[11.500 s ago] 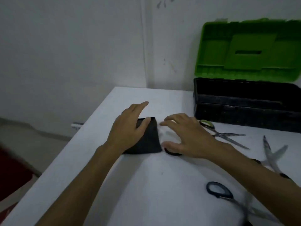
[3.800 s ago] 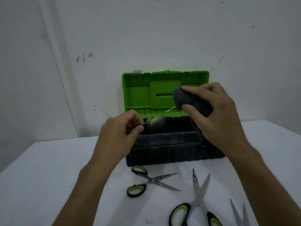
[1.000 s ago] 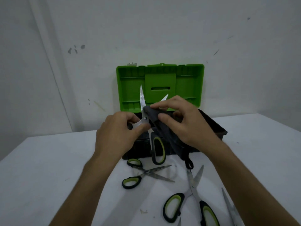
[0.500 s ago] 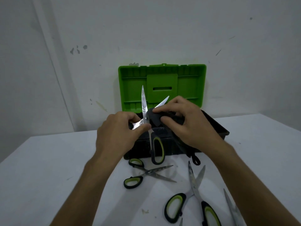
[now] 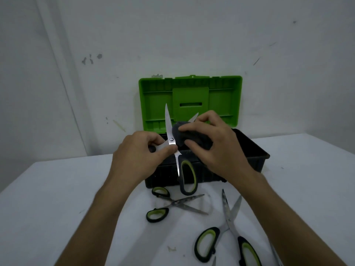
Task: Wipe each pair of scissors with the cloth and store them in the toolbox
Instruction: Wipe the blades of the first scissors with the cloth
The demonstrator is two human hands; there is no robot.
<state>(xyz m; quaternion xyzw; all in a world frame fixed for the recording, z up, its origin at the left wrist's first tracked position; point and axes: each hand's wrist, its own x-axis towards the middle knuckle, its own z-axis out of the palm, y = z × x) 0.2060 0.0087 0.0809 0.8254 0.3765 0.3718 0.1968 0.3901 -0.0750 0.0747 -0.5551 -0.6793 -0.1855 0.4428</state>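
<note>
My left hand (image 5: 140, 150) grips one handle of an opened pair of scissors (image 5: 169, 129), held above the front of the toolbox. One blade points up; a black-and-green handle loop (image 5: 188, 176) hangs down. My right hand (image 5: 215, 144) grips a dark cloth (image 5: 189, 136) wrapped around the second blade, whose tip sticks out above my fingers. The toolbox (image 5: 253, 150) is black with its green lid (image 5: 222, 104) standing open against the wall. Its inside is mostly hidden by my hands.
On the white table (image 5: 57, 189) in front of the toolbox lie an open small pair of scissors (image 5: 178, 203) and a larger open pair (image 5: 228, 223). Blade tips of another pair show at the bottom right edge (image 5: 274, 254). A wall stands behind.
Over the last second my right hand has slid the cloth up along the blade. The left hand and scissors have stayed about where they were.
</note>
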